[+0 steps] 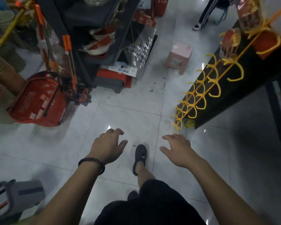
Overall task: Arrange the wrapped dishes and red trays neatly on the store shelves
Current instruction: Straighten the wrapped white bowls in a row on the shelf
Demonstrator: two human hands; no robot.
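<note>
Black shorts [152, 208] and two bare forearms, nearest the lens.
Tiled floor [128, 111]: pale, glossy, beneath both hands.
Dark shelving unit [88, 21]: well ahead of the left hand, up and to its left.
Black counter [243, 82]: ahead and to the right of the right hand, edge hung with yellow hooks [201, 96].
Red basket [37, 101]: on the floor, left of and beyond the left hand, beside the unit's foot.
Wrapped dishes [97, 44]: red-and-white, in clear film, on a lower shelf of the unit, well apart from both hands.
Red tray-like piece [113, 75]: at the unit's foot under a white carton [122, 69], straight ahead of the left hand, untouched; whether it is a tray cannot be told.
Pink stool [179, 56]: on the floor ahead of the right hand, between unit and counter.
Left hand [109, 145]: beaded bracelet [94, 161] at the wrist, palm down, fingers loosely curled, holding nothing.
Right hand [177, 146]: palm down, fingers spread and slightly bent, holding nothing.
Black shoe [140, 155]: on the floor between the two hands.
</note>
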